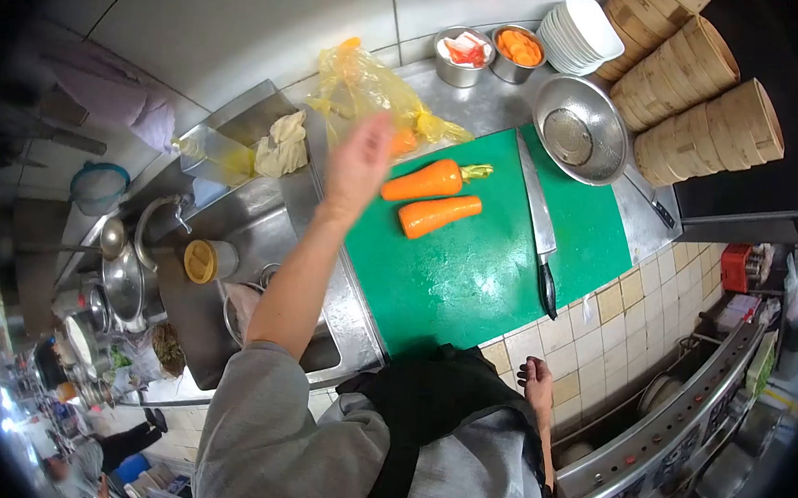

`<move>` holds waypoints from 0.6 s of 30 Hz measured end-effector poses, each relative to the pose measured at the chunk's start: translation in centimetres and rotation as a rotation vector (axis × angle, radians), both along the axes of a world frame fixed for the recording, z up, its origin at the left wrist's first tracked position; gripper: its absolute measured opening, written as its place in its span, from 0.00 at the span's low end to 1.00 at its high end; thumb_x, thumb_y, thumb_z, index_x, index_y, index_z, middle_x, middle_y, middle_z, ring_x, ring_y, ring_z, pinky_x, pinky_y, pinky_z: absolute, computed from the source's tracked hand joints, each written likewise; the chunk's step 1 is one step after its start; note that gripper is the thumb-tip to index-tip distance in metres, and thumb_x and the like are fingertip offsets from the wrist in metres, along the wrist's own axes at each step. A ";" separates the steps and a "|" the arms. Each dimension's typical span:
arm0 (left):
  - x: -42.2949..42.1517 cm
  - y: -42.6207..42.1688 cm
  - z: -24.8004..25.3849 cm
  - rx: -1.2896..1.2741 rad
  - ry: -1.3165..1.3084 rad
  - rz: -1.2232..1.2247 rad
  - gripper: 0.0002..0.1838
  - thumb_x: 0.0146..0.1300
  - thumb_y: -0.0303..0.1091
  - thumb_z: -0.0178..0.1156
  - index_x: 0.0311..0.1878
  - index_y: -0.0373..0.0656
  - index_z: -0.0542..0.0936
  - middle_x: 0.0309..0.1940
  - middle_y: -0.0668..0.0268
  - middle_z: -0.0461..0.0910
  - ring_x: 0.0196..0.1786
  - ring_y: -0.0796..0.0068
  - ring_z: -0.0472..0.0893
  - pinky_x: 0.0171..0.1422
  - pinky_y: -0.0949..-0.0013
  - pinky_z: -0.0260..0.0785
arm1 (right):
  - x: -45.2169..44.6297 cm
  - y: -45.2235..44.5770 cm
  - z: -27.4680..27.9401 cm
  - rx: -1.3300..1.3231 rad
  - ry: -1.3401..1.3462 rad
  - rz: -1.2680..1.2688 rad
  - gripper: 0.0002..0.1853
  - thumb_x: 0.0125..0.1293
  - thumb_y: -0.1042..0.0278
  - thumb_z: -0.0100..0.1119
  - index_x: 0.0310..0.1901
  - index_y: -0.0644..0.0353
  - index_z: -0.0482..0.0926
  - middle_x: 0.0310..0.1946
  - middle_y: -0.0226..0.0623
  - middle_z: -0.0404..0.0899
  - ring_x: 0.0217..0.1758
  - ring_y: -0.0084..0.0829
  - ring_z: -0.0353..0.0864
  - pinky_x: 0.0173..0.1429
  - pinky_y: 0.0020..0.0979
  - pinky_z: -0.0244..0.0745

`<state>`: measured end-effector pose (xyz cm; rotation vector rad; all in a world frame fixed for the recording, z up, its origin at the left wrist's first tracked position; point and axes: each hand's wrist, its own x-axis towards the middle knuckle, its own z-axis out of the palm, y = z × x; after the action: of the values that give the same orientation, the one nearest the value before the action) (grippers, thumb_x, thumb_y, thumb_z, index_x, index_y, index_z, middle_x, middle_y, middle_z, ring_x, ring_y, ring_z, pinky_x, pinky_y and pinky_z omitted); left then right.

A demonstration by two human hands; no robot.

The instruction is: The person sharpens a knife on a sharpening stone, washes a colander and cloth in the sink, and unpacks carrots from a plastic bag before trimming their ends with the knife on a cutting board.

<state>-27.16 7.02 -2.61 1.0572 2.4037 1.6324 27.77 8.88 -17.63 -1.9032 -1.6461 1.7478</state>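
Two peeled carrots lie side by side on a green cutting board (471, 282): one carrot (422, 179) has a green stem end, the other carrot (439, 217) lies nearer me. My left hand (360, 168), blurred by motion, is raised at the board's upper left corner, beside a yellow plastic bag (364, 85) with something orange in it. A large knife (538, 203) rests across the board, its black handle toward me. My right hand (535, 381) hangs low beside my body, away from the board, its fingers curled; I see nothing in it.
Behind the board stand a metal bowl (580, 129), a tin of orange slices (518, 49), a tin of red and white pieces (462, 54), stacked white dishes (583, 35) and bamboo steamers (711, 132). A sink (220, 292) is at left. Another person (117, 447) is far off at lower left.
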 end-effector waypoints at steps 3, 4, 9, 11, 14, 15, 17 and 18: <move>-6.0 -0.7 -1.2 -0.073 0.084 0.146 0.13 0.69 0.39 0.58 0.49 0.41 0.83 0.42 0.54 0.86 0.45 0.52 0.85 0.50 0.55 0.77 | -0.1 -1.0 0.1 -0.033 0.000 -0.034 0.15 0.77 0.62 0.52 0.56 0.64 0.77 0.38 0.38 0.84 0.37 0.28 0.84 0.38 0.30 0.80; -7.7 -1.0 -2.4 -0.213 0.190 0.156 0.13 0.69 0.39 0.58 0.47 0.41 0.83 0.42 0.54 0.86 0.44 0.51 0.85 0.49 0.55 0.76 | -0.1 -1.1 -0.1 -0.037 -0.025 0.004 0.15 0.78 0.61 0.52 0.55 0.64 0.77 0.38 0.38 0.84 0.37 0.27 0.84 0.38 0.30 0.80; -8.7 -0.4 -3.2 -0.851 0.054 -0.254 0.15 0.62 0.40 0.63 0.47 0.41 0.83 0.42 0.52 0.86 0.46 0.50 0.85 0.50 0.54 0.77 | -0.4 -0.7 0.7 0.003 -0.022 0.017 0.16 0.78 0.60 0.52 0.56 0.64 0.77 0.38 0.38 0.84 0.37 0.27 0.84 0.39 0.30 0.79; -8.5 -0.2 -3.5 -1.021 0.022 -0.383 0.17 0.59 0.40 0.64 0.47 0.40 0.83 0.42 0.51 0.85 0.46 0.49 0.85 0.51 0.53 0.77 | -0.7 -0.1 1.6 0.067 -0.004 0.056 0.16 0.78 0.60 0.52 0.55 0.65 0.77 0.38 0.38 0.84 0.37 0.27 0.84 0.39 0.29 0.79; -9.3 -0.3 -6.7 -0.933 0.000 -0.407 0.20 0.54 0.40 0.67 0.46 0.38 0.82 0.40 0.49 0.85 0.47 0.48 0.85 0.52 0.53 0.77 | -1.1 0.8 2.8 0.107 0.001 0.067 0.15 0.78 0.61 0.51 0.55 0.64 0.77 0.37 0.37 0.83 0.38 0.27 0.84 0.40 0.29 0.79; -9.1 -0.3 -6.8 -0.937 0.005 -0.327 0.20 0.54 0.40 0.67 0.47 0.37 0.82 0.41 0.47 0.85 0.47 0.48 0.84 0.52 0.53 0.77 | -1.3 1.0 3.3 0.130 0.016 0.069 0.15 0.79 0.62 0.50 0.55 0.64 0.77 0.37 0.36 0.83 0.38 0.27 0.84 0.41 0.30 0.80; -9.1 -0.1 -6.6 -0.934 0.018 -0.252 0.20 0.54 0.39 0.67 0.47 0.37 0.82 0.41 0.45 0.84 0.48 0.47 0.84 0.51 0.53 0.77 | -1.7 1.5 4.5 0.147 0.042 0.035 0.15 0.78 0.62 0.50 0.55 0.64 0.77 0.37 0.35 0.82 0.38 0.26 0.83 0.41 0.29 0.80; -8.7 -0.3 -5.6 -0.853 -0.052 -0.145 0.17 0.55 0.36 0.66 0.46 0.36 0.83 0.40 0.47 0.85 0.47 0.52 0.85 0.50 0.56 0.77 | -2.0 1.8 5.4 0.170 0.086 0.008 0.15 0.78 0.62 0.51 0.54 0.65 0.77 0.38 0.35 0.83 0.38 0.26 0.83 0.41 0.29 0.80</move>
<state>-35.89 6.75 -8.23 0.9435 2.4853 0.4560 25.73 10.66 -12.21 -1.7260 -1.7131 1.6112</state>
